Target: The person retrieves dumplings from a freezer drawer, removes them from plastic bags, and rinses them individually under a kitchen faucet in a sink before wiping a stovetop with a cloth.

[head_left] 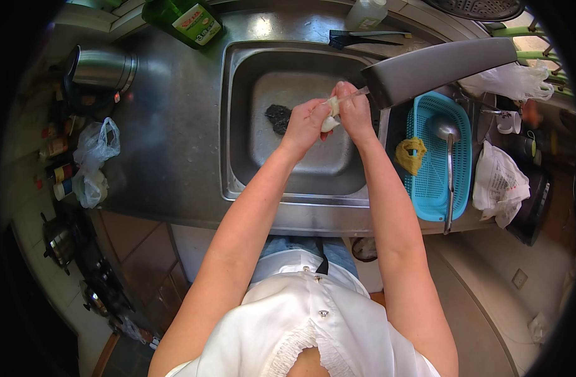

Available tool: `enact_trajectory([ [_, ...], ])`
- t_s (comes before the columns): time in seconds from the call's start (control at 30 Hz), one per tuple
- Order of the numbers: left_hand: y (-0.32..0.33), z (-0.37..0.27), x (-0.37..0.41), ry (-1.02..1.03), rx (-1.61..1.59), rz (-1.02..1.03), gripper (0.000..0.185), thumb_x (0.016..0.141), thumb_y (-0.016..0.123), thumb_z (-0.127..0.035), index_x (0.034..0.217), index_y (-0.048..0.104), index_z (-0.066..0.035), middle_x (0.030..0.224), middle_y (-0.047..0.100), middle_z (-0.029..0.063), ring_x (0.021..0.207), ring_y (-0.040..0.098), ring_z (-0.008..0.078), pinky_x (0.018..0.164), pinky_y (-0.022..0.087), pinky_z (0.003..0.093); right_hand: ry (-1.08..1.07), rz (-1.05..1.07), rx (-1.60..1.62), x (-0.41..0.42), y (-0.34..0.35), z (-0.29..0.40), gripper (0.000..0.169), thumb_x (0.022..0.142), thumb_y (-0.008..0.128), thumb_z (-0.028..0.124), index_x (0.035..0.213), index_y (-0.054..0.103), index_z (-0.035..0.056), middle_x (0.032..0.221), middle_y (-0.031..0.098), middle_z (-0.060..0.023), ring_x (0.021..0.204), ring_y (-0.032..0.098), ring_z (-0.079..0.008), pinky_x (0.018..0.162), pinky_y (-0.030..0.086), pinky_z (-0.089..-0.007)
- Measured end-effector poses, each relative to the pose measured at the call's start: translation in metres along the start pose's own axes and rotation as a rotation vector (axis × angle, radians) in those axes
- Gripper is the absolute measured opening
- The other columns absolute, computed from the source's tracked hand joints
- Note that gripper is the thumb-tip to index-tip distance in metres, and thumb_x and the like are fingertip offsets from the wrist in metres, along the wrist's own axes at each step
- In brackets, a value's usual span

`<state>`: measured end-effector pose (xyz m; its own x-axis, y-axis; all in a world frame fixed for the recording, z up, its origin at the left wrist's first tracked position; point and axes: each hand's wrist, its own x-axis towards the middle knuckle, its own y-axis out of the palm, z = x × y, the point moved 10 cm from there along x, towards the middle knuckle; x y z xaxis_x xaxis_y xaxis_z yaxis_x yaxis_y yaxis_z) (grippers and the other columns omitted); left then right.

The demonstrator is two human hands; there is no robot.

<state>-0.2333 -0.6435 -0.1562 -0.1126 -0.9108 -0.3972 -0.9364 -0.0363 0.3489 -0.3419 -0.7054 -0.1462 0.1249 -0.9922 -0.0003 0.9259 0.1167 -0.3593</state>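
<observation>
Over the steel sink (pixel 307 162), my left hand (pixel 307 120) grips a small whitish piece (pixel 334 113), perhaps a folded cloth. My right hand (pixel 354 110) is closed around its other side, so most of it is hidden between my fingers. A thin stream of water (pixel 356 94) runs from the grey faucet (pixel 438 68) onto my hands. On the sink floor, left of my left hand, lies a dark crumpled mesh-like thing (pixel 278 118); whether it covers the drain I cannot tell.
Right of the sink stands a blue plastic basket (pixel 417 188) with a metal ladle (pixel 450 165) and a yellow cloth (pixel 410 155). A green detergent bottle (pixel 184 23) and black brushes (pixel 349 40) are behind the sink. A steel kettle (pixel 102 68) and plastic bag (pixel 95 155) sit left.
</observation>
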Motion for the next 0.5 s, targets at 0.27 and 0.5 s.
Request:
enact_trajectory([
  [0.27, 0.0016, -0.0011, 0.0015, 0.008, 0.001, 0.003, 0.03, 0.093, 0.048, -0.027, 0.09, 0.059, 0.001, 0.077, 0.062, 0.0082, 0.058, 0.057, 0.015, 0.051, 0.044, 0.0275, -0.065, 0.003, -0.036, 0.0058, -0.0022, 0.0052, 0.039, 0.099, 0.043, 0.031, 0.077, 0.056, 0.0014, 0.065, 0.054, -0.0089, 0.061, 0.051, -0.0172, 0.059, 0.041, -0.0335],
  [0.5, 0.0028, 0.0028, 0.0036, 0.004, -0.026, 0.002, 0.029, 0.093, 0.047, -0.027, 0.093, 0.06, 0.0, 0.079, 0.061, 0.007, 0.059, 0.056, 0.0142, 0.051, 0.044, 0.0267, 0.019, 0.005, -0.015, 0.0018, -0.0028, 0.0058, 0.039, 0.101, 0.039, 0.031, 0.081, 0.057, 0.0027, 0.071, 0.056, -0.0101, 0.066, 0.053, -0.022, 0.063, 0.043, -0.0333],
])
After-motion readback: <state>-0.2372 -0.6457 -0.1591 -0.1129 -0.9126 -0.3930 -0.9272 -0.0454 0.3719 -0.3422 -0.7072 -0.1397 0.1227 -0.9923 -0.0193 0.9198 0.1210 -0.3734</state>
